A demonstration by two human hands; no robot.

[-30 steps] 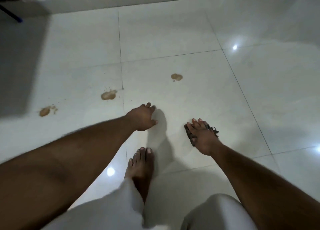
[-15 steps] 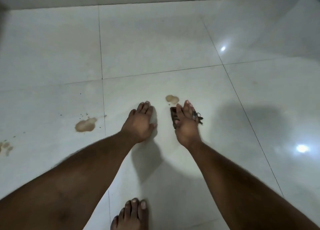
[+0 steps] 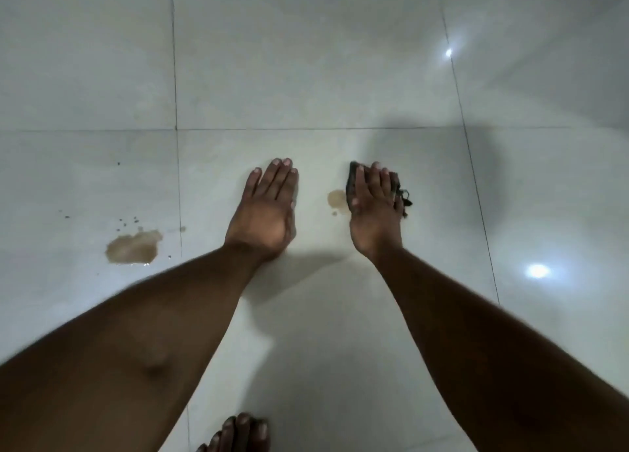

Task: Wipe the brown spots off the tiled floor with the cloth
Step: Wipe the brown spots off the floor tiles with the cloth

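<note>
**Cloth reaches the first spot**

Now that the right hand (image 3: 374,210) has slid the dark cloth (image 3: 354,182) forward and leftward, its edge touches the small brown spot (image 3: 337,198), which half a second ago lay just ahead of it. Straight fingers press the cloth flat on the tiled floor (image 3: 306,77); nothing is curled round it. Beside it, the left hand (image 3: 267,213) lies flat on the tile, fingers straight, holding nothing, apparently as a brace. Wiping seems about to begin: the small spot looks whole. A larger brown spot (image 3: 134,247) with scattered specks lies well to the left and is untouched. One bare foot (image 3: 238,434) shows at the bottom edge.
</note>
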